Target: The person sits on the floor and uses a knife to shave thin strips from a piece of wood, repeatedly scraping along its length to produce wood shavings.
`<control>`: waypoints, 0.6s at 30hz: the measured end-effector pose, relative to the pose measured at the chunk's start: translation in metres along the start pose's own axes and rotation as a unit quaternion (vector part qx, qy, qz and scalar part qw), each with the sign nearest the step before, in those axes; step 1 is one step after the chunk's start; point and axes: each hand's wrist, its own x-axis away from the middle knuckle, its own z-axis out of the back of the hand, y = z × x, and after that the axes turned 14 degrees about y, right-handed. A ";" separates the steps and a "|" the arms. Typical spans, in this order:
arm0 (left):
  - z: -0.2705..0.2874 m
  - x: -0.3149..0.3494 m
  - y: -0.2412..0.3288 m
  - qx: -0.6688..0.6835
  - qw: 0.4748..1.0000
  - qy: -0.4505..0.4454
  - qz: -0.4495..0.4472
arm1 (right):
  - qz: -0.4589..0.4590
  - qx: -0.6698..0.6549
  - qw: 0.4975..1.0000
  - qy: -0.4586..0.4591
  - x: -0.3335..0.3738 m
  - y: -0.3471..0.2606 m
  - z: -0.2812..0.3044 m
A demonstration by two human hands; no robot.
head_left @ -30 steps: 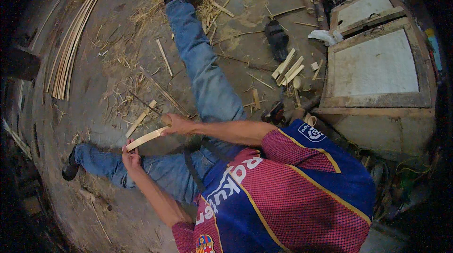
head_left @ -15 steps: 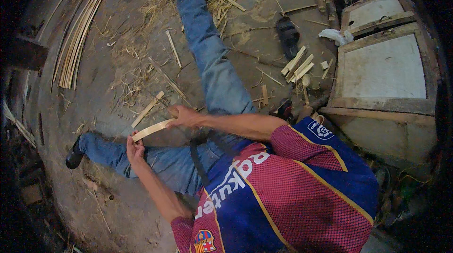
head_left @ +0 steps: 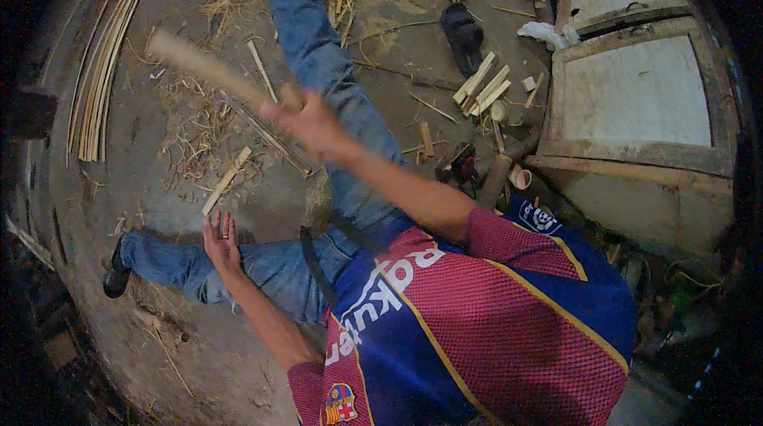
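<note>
1. Head view, centre to upper left: the right hand (head_left: 311, 125) was closed around the lower end of a long, flat, pale-tan strip of wood or bamboo (head_left: 208, 68), blurred by motion. The strip ran from those fingers toward the upper left; the end grip presumably left most of its length free. A rounded tan knob (head_left: 292, 96) showed at the same fingers, too blurred to identify.
2. Head view, left of centre: the left hand (head_left: 222, 242) was loosely spread, seemingly empty, over the left leg in faded blue jeans (head_left: 278, 267). The strip was well apart from it, higher in the frame.
3. Head view, just above the left fingertips: a flat, pale-yellow wooden piece (head_left: 227, 181) lay on the grey-brown earthen floor (head_left: 274, 207), probably placed between the parted legs for easy reach.
</note>
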 end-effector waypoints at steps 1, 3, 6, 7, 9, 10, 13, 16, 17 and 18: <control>-0.001 -0.003 -0.001 -0.015 1.000 -0.009 0.005 | -0.021 -0.006 0.999 0.047 -0.024 0.002 0.023; -0.008 -0.009 -0.007 -0.042 0.999 -0.017 0.011 | -0.013 -0.055 0.984 0.167 -0.062 0.013 0.063; -0.013 -0.010 -0.006 -0.086 0.996 -0.004 0.009 | -0.030 -0.028 0.960 0.276 -0.075 0.021 0.131; -0.016 -0.010 -0.006 -0.102 0.995 -0.008 0.009 | -0.026 -0.050 0.963 0.262 -0.085 0.053 0.156; -0.017 -0.013 -0.008 -0.129 0.992 -0.009 0.009 | -0.019 0.048 0.952 0.302 -0.098 0.127 0.187; -0.015 -0.014 -0.009 -0.141 0.990 -0.002 0.009 | -0.036 0.092 0.941 0.325 -0.087 0.141 0.192; -0.011 -0.016 -0.009 -0.171 0.985 0.004 0.006 | 0.004 0.224 0.919 0.323 -0.027 0.180 0.204; -0.010 -0.021 -0.010 -0.210 0.978 -0.001 0.004 | -0.059 0.218 0.926 0.302 0.006 0.200 0.213; -0.008 -0.021 -0.010 -0.224 0.975 -0.001 0.003 | -0.066 0.227 0.927 0.292 0.009 0.204 0.216; -0.005 -0.022 -0.011 -0.250 0.968 -0.004 0.001 | -0.072 0.236 0.927 0.282 0.009 0.207 0.221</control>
